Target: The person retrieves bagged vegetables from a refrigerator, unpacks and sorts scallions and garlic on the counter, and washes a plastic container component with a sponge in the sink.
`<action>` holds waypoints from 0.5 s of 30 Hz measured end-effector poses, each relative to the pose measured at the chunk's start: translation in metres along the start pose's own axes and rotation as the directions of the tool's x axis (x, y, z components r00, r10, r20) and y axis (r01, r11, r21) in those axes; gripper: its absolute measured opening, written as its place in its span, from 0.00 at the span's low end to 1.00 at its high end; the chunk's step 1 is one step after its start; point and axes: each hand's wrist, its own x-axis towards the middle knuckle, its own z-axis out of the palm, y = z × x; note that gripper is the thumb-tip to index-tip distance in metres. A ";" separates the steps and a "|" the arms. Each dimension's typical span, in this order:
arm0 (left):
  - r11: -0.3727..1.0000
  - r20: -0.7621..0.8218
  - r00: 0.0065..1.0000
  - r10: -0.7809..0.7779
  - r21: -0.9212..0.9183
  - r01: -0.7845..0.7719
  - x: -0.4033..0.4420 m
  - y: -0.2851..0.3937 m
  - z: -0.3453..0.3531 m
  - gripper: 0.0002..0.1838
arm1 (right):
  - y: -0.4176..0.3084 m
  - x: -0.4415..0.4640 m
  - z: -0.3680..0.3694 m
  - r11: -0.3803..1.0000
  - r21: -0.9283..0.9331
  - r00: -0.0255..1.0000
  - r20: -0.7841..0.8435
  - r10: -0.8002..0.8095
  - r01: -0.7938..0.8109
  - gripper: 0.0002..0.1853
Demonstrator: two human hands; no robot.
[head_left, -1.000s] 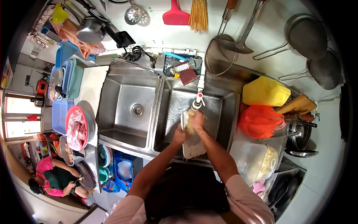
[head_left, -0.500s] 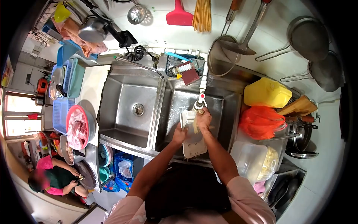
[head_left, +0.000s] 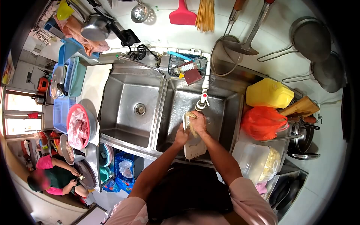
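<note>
A white rectangular plastic tray (head_left: 195, 149) is tilted over the right basin (head_left: 220, 107) of a steel double sink. My left hand (head_left: 181, 135) grips its left edge, fingers partly hidden behind it. My right hand (head_left: 198, 122) is closed on a pale yellowish, stringy wad (head_left: 192, 130) against the tray's upper part; its exact kind is unclear. Just above my right hand is the white tap (head_left: 202, 102) with a red-marked handle. Whether water is running I cannot make out.
Left of the sink stand a pink bowl of raw meat (head_left: 78, 125) and blue baskets (head_left: 64, 114). A co-worker (head_left: 56, 176) works at a round board. On the right are a yellow jug (head_left: 269, 93), a red plastic bag (head_left: 263, 122) and a clear container (head_left: 250, 159). Strainers (head_left: 310, 39) hang above.
My right hand has moved slightly down and left from under the tap, onto the tray with the wad. The left hand keeps its hold on the tray's edge.
</note>
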 end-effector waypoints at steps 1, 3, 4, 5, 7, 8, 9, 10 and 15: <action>0.998 0.035 0.999 -0.024 0.057 0.022 0.001 0.000 -0.006 0.24 | 0.002 -0.002 -0.001 0.999 -0.045 1.000 -0.010 -0.022 0.022 0.14; 0.996 0.059 0.997 -0.041 0.076 0.037 0.001 0.007 -0.011 0.25 | 0.001 0.004 -0.006 0.989 -0.128 0.996 -0.041 -0.077 0.071 0.14; 0.999 0.048 0.998 -0.037 0.032 0.035 -0.002 0.015 -0.009 0.25 | -0.002 0.005 -0.007 0.996 -0.058 0.994 -0.088 -0.071 0.066 0.15; 0.999 0.037 0.999 -0.038 -0.015 0.038 -0.007 0.021 -0.007 0.25 | -0.004 0.004 -0.007 0.999 -0.044 0.999 -0.042 -0.022 0.020 0.15; 0.997 0.037 0.998 -0.041 -0.069 0.044 -0.004 0.016 -0.010 0.25 | -0.019 0.003 -0.012 0.997 -0.025 0.996 0.053 0.072 -0.071 0.16; 0.994 0.035 0.998 -0.046 -0.097 0.049 -0.004 0.012 -0.012 0.25 | -0.012 0.005 -0.010 0.999 -0.011 0.998 0.060 0.032 -0.031 0.16; 0.997 0.052 0.998 -0.034 -0.069 0.037 -0.007 0.007 -0.015 0.25 | 0.001 0.005 -0.010 1.000 -0.003 0.999 0.041 0.013 -0.013 0.15; 0.999 0.070 0.997 -0.017 -0.039 0.020 -0.008 0.005 -0.017 0.25 | 0.011 0.007 -0.012 1.000 0.007 1.000 0.017 -0.009 0.009 0.15; 0.983 0.048 0.996 -0.074 -0.163 0.081 -0.001 0.010 -0.011 0.23 | 0.047 0.021 0.005 0.999 0.012 0.965 -0.261 -0.029 0.033 0.11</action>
